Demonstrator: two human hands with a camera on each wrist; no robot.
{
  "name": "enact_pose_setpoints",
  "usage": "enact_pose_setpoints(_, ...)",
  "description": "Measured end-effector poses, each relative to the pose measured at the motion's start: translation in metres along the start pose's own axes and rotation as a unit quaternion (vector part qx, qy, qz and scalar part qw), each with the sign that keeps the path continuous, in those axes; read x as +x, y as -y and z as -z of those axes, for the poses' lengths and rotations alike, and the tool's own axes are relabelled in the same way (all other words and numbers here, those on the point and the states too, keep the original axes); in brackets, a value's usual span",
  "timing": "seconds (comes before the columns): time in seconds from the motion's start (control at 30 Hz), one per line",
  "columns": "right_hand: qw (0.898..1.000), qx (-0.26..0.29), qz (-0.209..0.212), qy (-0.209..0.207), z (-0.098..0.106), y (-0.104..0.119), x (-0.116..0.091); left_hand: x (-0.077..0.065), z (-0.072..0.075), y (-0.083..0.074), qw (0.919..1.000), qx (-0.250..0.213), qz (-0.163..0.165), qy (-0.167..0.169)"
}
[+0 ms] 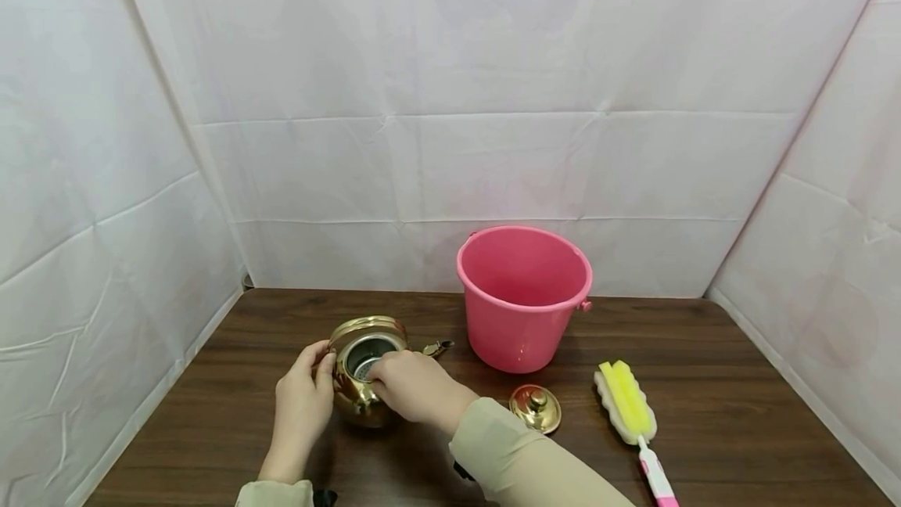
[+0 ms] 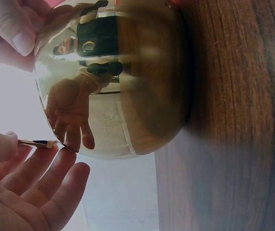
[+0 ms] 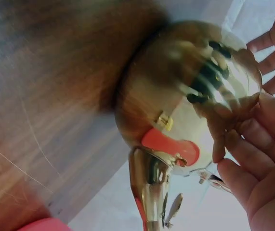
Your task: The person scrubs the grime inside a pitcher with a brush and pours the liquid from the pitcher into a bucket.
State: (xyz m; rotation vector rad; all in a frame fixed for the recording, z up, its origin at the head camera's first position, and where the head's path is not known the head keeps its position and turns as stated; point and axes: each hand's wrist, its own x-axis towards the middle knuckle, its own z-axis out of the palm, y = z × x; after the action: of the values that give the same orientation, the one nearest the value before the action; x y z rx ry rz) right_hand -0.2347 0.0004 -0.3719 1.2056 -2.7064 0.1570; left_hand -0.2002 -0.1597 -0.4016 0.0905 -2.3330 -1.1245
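Observation:
A shiny gold teapot [image 1: 360, 400] stands on the table with its lid off and its spout [image 3: 149, 187] to the right. Inside its mouth sits a perforated metal strainer [image 1: 364, 368]. My left hand [image 1: 304, 400] pinches the lower end of the teapot's handle [image 2: 33, 143] between thumb and fingers. At the near right of the mouth, my right hand [image 1: 420, 390] has its fingers curled in at the strainer's edge and seems to pinch it; its fingertips are partly hidden. The gold lid [image 1: 535, 408], with a knob on top, lies on the table to the right.
A pink bucket [image 1: 519, 335] stands behind and to the right of the teapot. Farther right, a yellow and white sponge brush [image 1: 626, 401] lies on the dark wooden table [image 1: 746, 405]. White sheeting [image 1: 422, 163] closes off the back and both sides.

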Motion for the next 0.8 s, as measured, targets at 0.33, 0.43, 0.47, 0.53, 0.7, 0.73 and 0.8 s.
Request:
enact_pose_setpoints(0.33,0.997,0.022,-0.005,0.072,0.011,-0.001,0.013,-0.001,-0.001,0.0,1.0,0.003,-0.001,-0.006)
enact_pose_setpoints(0.43,0.995,0.032,-0.012,0.091,0.014,0.0,0.014,0.0,-0.001,0.0,1.0,0.003,0.001,-0.008)
enact_pose_setpoints(0.47,0.995,0.038,-0.013,0.096,0.014,0.0,0.015,0.0,-0.001,0.0,1.0,0.003,0.001,-0.007)
enact_pose_setpoints(0.53,0.994,0.046,-0.016,0.102,0.015,0.0,0.016,0.0,-0.001,0.001,1.0,0.003,0.0,-0.009)
enact_pose_setpoints(0.7,0.991,0.066,-0.024,0.113,0.017,0.0,0.018,0.0,-0.001,0.002,0.9999,0.003,-0.004,-0.01)
enact_pose_setpoints(0.73,0.991,0.067,-0.024,0.114,0.018,0.0,0.018,0.0,-0.001,0.002,0.9999,0.003,-0.004,-0.01)
enact_pose_setpoints(0.8,0.991,0.068,-0.024,0.112,0.018,-0.001,0.019,0.0,-0.001,0.002,0.9999,0.003,-0.004,-0.01)
